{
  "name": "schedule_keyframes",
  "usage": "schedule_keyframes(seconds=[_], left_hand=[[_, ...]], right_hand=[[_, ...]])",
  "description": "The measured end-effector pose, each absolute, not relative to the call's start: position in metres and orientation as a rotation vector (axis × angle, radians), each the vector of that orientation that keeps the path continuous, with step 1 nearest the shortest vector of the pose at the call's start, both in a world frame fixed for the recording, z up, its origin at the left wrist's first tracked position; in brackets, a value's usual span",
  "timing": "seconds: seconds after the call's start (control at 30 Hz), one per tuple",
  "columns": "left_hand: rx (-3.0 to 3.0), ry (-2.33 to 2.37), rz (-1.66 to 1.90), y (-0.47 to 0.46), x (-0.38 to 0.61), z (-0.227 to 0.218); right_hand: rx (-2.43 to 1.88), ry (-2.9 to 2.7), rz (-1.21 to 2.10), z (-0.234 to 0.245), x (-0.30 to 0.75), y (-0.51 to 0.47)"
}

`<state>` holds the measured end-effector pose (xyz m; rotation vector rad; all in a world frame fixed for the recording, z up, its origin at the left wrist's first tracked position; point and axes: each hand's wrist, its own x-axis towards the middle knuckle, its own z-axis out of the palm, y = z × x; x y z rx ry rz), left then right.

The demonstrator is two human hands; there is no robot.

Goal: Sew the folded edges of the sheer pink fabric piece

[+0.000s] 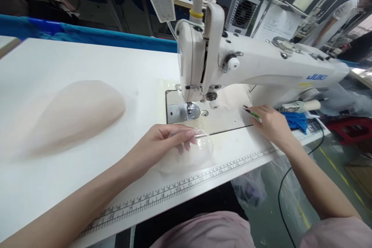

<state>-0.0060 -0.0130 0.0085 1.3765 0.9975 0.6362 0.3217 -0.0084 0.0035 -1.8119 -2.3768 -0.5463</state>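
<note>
My left hand (pixel 177 137) is closed in a pinch on the edge of a thin see-through piece of material (pixel 193 157), just in front of the needle plate (pixel 181 112). The sheer piece hangs over the front of the white table. On the machine bed, under the arm of the white sewing machine (pixel 247 60), my right hand (pixel 269 122) is closed round a small pointed tool (pixel 252 114) with a dark tip and a green part. Its exact kind cannot be made out. Another pale piece of material (pixel 236 97) lies on the bed behind that tool.
A blurred beige piece of cloth (pixel 84 112) lies on the left of the table (pixel 139 66). A printed ruler (pixel 186 186) runs along the front edge. At the right are a thread cone (pixel 310 105) and blue cloth (pixel 295 121). A black cable (pixel 283 186) hangs down there.
</note>
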Motion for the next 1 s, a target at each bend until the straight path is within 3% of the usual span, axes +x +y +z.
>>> schedule_keyframes(seconds=[0.2,0.47,0.63,0.73,1.0], left_hand=[[1.398,1.04,0.594,-0.012,-0.002,0.002],[1.302,0.934,0.62,-0.016,-0.002,0.004],[1.294,0.872,0.629,-0.018,-0.002,0.006],[1.327,0.845,0.62,-0.017,-0.002,0.004],[1.382,0.831,0.572,-0.018,-0.004,0.008]], right_hand=[[-1.902,-2.4,-0.63,-0.021,0.343,-0.014],[-1.851,-2.24,-0.669,-0.019,0.345,-0.011],[-1.389,-2.105,-0.111,-0.001,0.309,-0.034],[-1.12,-2.264,0.064,0.011,0.275,-0.047],[-0.86,-2.514,-0.289,0.019,0.239,-0.042]])
